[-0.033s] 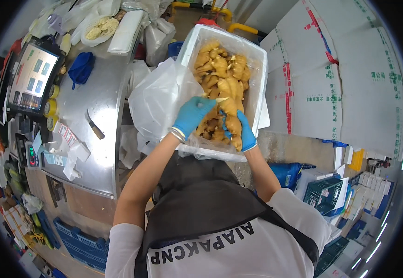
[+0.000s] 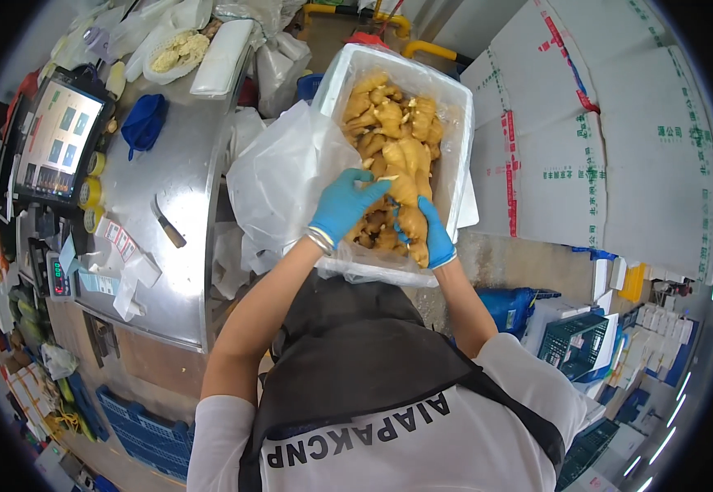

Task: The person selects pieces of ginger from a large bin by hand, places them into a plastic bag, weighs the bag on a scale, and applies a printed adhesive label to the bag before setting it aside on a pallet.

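While the blue-gloved right hand (image 2: 440, 236) wraps around the lower end of a long, knobbly tan ginger root (image 2: 412, 220), the blue-gloved left hand (image 2: 346, 205) points its fingers at the root's side; whether they pinch anything, I cannot tell. The root is above more tan ginger (image 2: 389, 115) in a white foam box (image 2: 334, 75).

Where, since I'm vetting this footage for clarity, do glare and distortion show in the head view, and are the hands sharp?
In the head view, a bright sheen lies on the metal table; in the head view, the stacked white boxes bow toward the right rim, and the corners go black; in the head view, the left hand and right hand have clear outlines, without obvious blur.
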A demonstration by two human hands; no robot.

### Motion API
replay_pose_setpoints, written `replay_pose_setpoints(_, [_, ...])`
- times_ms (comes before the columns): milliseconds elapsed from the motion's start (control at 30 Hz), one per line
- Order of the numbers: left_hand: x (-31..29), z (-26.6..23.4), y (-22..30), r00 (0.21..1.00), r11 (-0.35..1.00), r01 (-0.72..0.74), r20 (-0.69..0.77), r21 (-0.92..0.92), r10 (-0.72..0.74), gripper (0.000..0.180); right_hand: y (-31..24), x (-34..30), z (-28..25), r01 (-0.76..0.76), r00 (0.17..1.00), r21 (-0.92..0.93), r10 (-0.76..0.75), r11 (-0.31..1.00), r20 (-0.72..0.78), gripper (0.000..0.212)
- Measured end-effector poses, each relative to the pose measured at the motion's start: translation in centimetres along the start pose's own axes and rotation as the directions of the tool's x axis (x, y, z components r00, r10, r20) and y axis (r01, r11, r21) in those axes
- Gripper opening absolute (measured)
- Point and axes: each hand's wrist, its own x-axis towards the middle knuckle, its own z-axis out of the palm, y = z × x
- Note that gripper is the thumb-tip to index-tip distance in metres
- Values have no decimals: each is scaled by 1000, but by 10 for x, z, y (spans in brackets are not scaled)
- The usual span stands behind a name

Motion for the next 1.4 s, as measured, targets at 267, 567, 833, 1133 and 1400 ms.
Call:
replay_pose_setpoints(267, [35,24,1,983,986,-160,-85,42,164,48,15,-4,-11,-353,901,630,69,691,428,60])
replay_pose_setpoints(567, [0,-80,76,990,827,-126,20,547,138,83,-31,-5,0,-451,719,562,-91,694,689,63])
replay_pose_setpoints(833, [-100,-239,76,785,893,-59,-532,447,318,61,15,39,90,-701,396,255,67,667,916,46])
replay_pose_setpoints(1133, [-150,-133,52,801,832,-262,-370,488,470,41,104,43,142,-852,317,48,440,522,840,46])
replay_pose_setpoints(1400, [-84,-75,26,986,989,-137,-91,48,141,30,83,10,79,-848,459,280,357,450,814,32])
